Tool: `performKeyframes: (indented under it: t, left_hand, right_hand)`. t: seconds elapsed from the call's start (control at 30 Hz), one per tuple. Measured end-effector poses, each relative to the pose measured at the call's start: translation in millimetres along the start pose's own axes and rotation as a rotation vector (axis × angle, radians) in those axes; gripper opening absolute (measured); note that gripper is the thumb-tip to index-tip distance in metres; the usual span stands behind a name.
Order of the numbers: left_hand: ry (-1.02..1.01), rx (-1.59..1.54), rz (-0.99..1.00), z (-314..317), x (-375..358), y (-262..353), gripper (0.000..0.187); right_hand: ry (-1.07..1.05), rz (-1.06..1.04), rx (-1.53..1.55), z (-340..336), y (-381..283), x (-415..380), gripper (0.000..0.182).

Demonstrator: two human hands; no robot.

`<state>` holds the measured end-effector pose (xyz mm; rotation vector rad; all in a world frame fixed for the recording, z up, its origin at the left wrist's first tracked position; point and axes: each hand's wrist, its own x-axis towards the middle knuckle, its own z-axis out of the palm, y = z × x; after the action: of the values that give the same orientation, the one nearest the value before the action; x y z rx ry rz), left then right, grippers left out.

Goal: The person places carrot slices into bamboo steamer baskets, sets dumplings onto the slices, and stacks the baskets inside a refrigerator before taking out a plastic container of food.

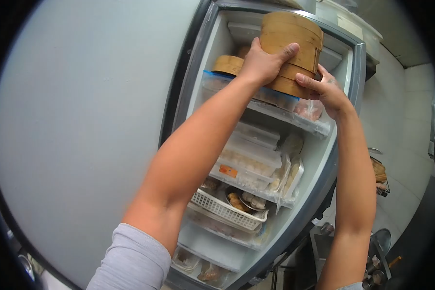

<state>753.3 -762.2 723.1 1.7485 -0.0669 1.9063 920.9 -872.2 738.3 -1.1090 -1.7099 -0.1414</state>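
Observation:
A stack of round bamboo steamer baskets [291, 36] is held up at the top shelf of an upright freezer. My left hand [266, 63] is closed on the stack's left side, its thumb lying across the front. Low on the right side, my right hand [326, 89] grips the same stack; some of its fingers are hidden behind it. Left of the stack, another bamboo steamer [228, 65] rests on a clear container with a blue rim [216, 81]. A clear bag of pinkish food [308, 110] lies under my right hand.
Lower freezer shelves carry clear plastic boxes [249, 159], a white slotted basket [227, 211] with a bowl of food [245, 200], and bagged food [211, 273]. The open freezer door [82, 121] fills the left. A wire rack [381, 179] hangs on the right.

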Motion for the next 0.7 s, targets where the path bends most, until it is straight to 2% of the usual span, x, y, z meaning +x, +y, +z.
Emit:
performKeyframes:
  t: [0.07, 0.13, 0.2, 0.23, 0.27, 0.3, 0.33, 0.37, 0.4, 0.43, 0.47, 0.5, 0.53, 0.57, 0.67, 0.7]
  left_hand:
    - [0.012, 0.034, -0.012, 5, 19, -25, 0.110]
    - [0.024, 0.073, -0.027, 12, 34, -48, 0.112]
    - [0.078, 0.185, -0.084, 19, 46, -65, 0.093]
    - [0.150, 0.378, -0.050, 21, 41, -60, 0.085]
    - [0.149, 0.364, -0.047, 26, 38, -66, 0.085]
    - [0.210, 0.469, 0.129, 29, 34, -73, 0.078]
    - [0.273, 0.574, 0.302, 33, 29, -83, 0.072]
    - [0.221, 0.486, 0.263, 35, 20, -89, 0.059]
    - [0.224, 0.476, 0.261, 33, 11, -98, 0.059]
    - [0.107, 0.520, 0.270, 28, 2, -101, 0.055]
    - [-0.007, 0.562, 0.285, 23, -5, -104, 0.050]
    - [0.002, 0.553, 0.289, 20, -14, -107, 0.050]
    - [0.060, 0.505, 0.425, 16, -24, -111, 0.045]
    - [0.115, 0.459, 0.558, 11, -36, -112, 0.041]
    - [0.041, 0.242, 0.471, -7, -92, -107, 0.035]
    - [-0.002, 0.205, 0.429, -16, -117, -105, 0.036]
  right_hand:
    - [0.004, 0.016, 0.001, 4, 14, 14, 0.091]
    - [-0.017, 0.069, -0.033, 2, 28, 29, 0.087]
    - [-0.035, 0.118, -0.068, 2, 38, 42, 0.083]
    - [-0.035, 0.165, -0.050, 1, 43, 46, 0.079]
    - [-0.036, 0.214, -0.032, 3, 45, 47, 0.075]
    - [0.054, 0.219, 0.012, 9, 49, 46, 0.078]
    - [0.054, 0.223, 0.001, 11, 51, 49, 0.078]
    - [0.075, 0.250, -0.081, 12, 53, 52, 0.077]
    - [0.095, 0.278, -0.163, 13, 55, 54, 0.076]
    - [0.137, 0.320, -0.337, 13, 57, 61, 0.075]
    - [0.142, 0.310, -0.349, 17, 54, 66, 0.075]
    - [0.225, 0.245, -0.744, 21, 53, 68, 0.072]
    - [0.306, 0.167, -1.135, 28, 52, 69, 0.069]
    - [0.455, -0.028, -1.283, 48, 41, 62, 0.059]
    - [0.374, -0.074, -1.112, 92, 13, 77, 0.053]
    - [0.294, 0.061, -1.159, 101, 8, 84, 0.051]
